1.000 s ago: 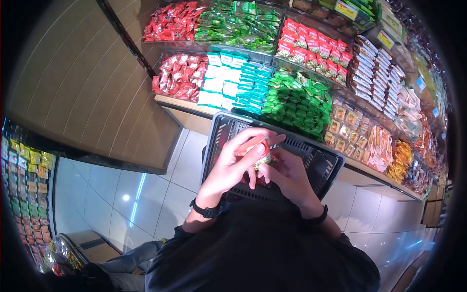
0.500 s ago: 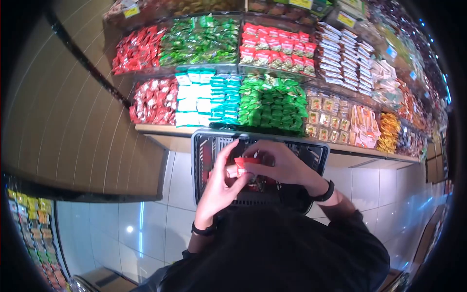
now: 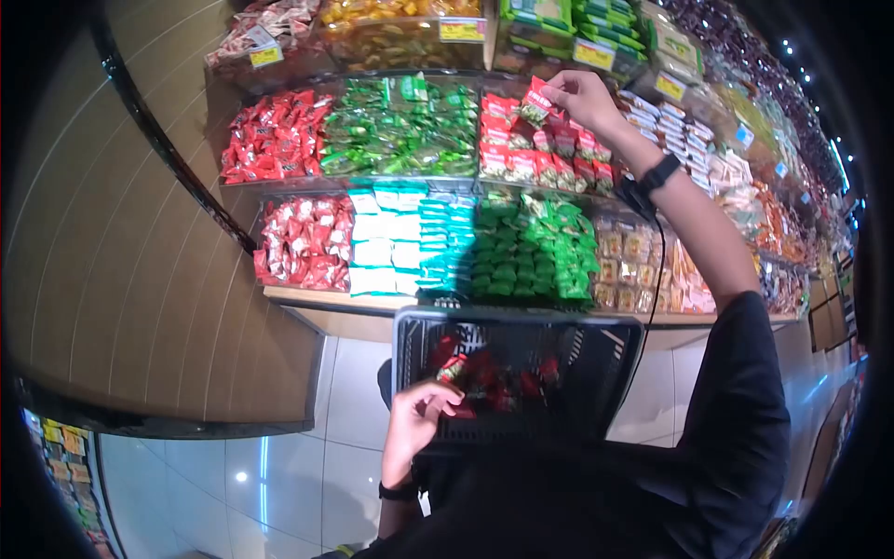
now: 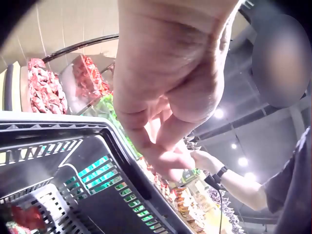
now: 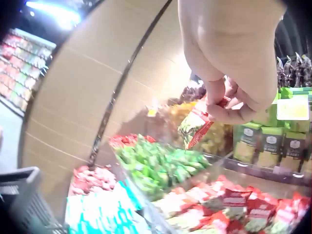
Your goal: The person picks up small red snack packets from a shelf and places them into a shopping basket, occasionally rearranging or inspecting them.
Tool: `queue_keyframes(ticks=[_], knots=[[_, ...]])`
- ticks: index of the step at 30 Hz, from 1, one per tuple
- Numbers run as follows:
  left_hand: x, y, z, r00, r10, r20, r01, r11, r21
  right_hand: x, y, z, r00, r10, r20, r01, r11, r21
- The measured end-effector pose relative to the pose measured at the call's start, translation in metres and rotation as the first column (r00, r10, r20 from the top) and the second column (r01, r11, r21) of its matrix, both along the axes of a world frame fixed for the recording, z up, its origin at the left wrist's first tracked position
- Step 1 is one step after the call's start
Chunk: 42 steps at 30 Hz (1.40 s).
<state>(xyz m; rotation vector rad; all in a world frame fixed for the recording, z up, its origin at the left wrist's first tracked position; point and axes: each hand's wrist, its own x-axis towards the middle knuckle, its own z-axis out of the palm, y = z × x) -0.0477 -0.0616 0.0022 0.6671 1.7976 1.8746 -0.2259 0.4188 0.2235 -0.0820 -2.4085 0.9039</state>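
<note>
Out over the upper shelf, my right hand pinches a small red snack packet by its top edge. In the right wrist view this packet hangs tilted from thumb and fingers, its lower part green and white. Below it, more packets of the same look lie in rows in their bin. My left hand hovers at the near left side of a dark shopping basket, fingers loosely bent and holding nothing, as the left wrist view also shows. Several red packets lie inside the basket.
Green packets and red packets fill bins to the left. On the lower shelf are white-and-teal packets and green ones. A curved wooden panel stands at left. A cable hangs from the right wrist.
Both hands were together over the basket handling a red packet. My right hand has since reached forward and up to the shelf bin, where it holds a packet; my left stayed low by the basket.
</note>
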Motion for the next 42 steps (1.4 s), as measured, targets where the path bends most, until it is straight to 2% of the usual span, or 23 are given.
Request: queue_keyframes(ticks=[3, 4, 5, 6, 9, 10, 11, 14, 16, 21, 23, 25, 28, 31, 32, 33, 35, 36, 37, 39, 40, 41, 42], knots=[[0.002, -0.003, -0.005, 0.998, 0.053, 0.040, -0.052, 0.998, -0.031, -0.065, 0.029, -0.007, 0.984, -0.111, 0.138, 0.139, 0.967, -0.213], [0.002, -0.005, -0.007, 0.998, 0.063, -0.017, -0.064, 0.997, -0.053, -0.085, 0.040, -0.011, 0.985, -0.106, 0.138, 0.134, 0.969, -0.209], [0.004, -0.009, -0.008, 0.995, 0.072, -0.068, -0.077, 0.994, -0.078, -0.101, 0.050, -0.018, 0.970, -0.113, 0.214, 0.164, 0.957, -0.238], [0.004, -0.012, -0.010, 0.995, 0.081, -0.055, -0.086, 0.992, -0.097, -0.113, 0.056, -0.026, 0.950, -0.116, 0.289, 0.195, 0.945, -0.263], [0.003, -0.019, -0.015, 0.992, 0.124, 0.009, -0.122, 0.985, -0.122, -0.142, 0.061, -0.041, 0.937, -0.156, 0.314, 0.252, 0.922, -0.295], [0.001, -0.021, -0.010, 0.991, 0.129, 0.029, -0.125, 0.984, -0.124, -0.147, 0.062, -0.043, 0.931, -0.152, 0.331, 0.260, 0.914, -0.311], [-0.001, -0.022, -0.014, 0.990, 0.140, 0.028, -0.135, 0.983, -0.121, -0.152, 0.065, -0.042, 0.907, -0.129, 0.402, 0.236, 0.944, -0.229], [-0.003, -0.026, -0.024, 0.986, 0.166, 0.020, -0.163, 0.982, -0.095, -0.167, 0.065, -0.047, 0.899, -0.079, 0.430, 0.198, 0.951, -0.240], [-0.005, -0.029, -0.023, 0.985, 0.175, -0.008, -0.175, 0.980, -0.090, -0.169, 0.060, -0.043, 0.896, -0.093, 0.433, 0.242, 0.922, -0.302], [-0.008, -0.030, -0.020, 0.980, 0.193, 0.052, -0.188, 0.979, -0.083, -0.163, 0.046, -0.042, 0.876, -0.051, 0.480, 0.212, 0.934, -0.288], [-0.006, -0.032, -0.023, 0.977, 0.209, 0.040, -0.206, 0.975, -0.084, -0.167, 0.052, -0.046, 0.840, 0.003, 0.542, 0.141, 0.965, -0.223], [-0.006, -0.032, -0.026, 0.975, 0.217, 0.048, -0.214, 0.974, -0.068, -0.173, 0.055, -0.050, 0.820, -0.006, 0.572, 0.145, 0.969, -0.198], [-0.004, -0.034, -0.027, 0.963, 0.255, 0.086, -0.252, 0.966, -0.051, -0.173, 0.054, -0.060, 0.882, -0.065, 0.467, 0.131, 0.985, -0.111], [-0.002, -0.038, -0.026, 0.957, 0.284, 0.051, -0.282, 0.958, -0.050, -0.173, 0.057, -0.060, 0.907, -0.199, 0.372, 0.183, 0.980, 0.076], [-0.002, -0.038, -0.027, 0.949, 0.314, 0.035, -0.312, 0.949, -0.042, -0.170, 0.062, -0.059, 0.922, -0.234, 0.307, 0.183, 0.965, 0.186], [-0.002, -0.040, -0.034, 0.950, 0.309, 0.034, -0.308, 0.950, -0.046, -0.153, 0.054, -0.052, 0.933, -0.265, 0.245, 0.190, 0.938, 0.291], [0.001, -0.044, -0.048, 0.883, 0.468, -0.038, -0.470, 0.882, -0.032, -0.114, 0.039, -0.037, 0.983, -0.185, 0.010, 0.167, 0.905, 0.392], [0.002, -0.040, -0.036, 0.821, 0.570, 0.030, -0.570, 0.822, -0.017, -0.087, 0.026, -0.030, 0.982, -0.079, -0.172, 0.149, 0.882, 0.448], [0.004, -0.041, -0.035, 0.778, 0.624, 0.071, -0.626, 0.779, 0.014, -0.052, -0.001, -0.017, 0.971, -0.003, -0.240, 0.114, 0.887, 0.448], [0.006, -0.045, -0.038, 0.735, 0.677, 0.032, -0.674, 0.735, -0.074, 0.014, -0.037, -0.010, 0.941, 0.103, -0.321, 0.041, 0.910, 0.413], [0.005, -0.046, -0.047, 0.719, 0.694, -0.015, -0.694, 0.718, -0.059, 0.059, -0.060, -0.007, 0.966, 0.107, -0.236, -0.031, 0.951, 0.307], [0.011, -0.048, -0.053, 0.703, 0.709, -0.058, -0.711, 0.700, -0.056, 0.096, -0.083, -0.010, 0.967, 0.097, -0.234, -0.021, 0.951, 0.307], [0.013, -0.048, -0.051, 0.688, 0.705, -0.171, -0.724, 0.684, -0.090, 0.134, -0.100, -0.020, 0.975, 0.105, -0.194, -0.043, 0.953, 0.299]])
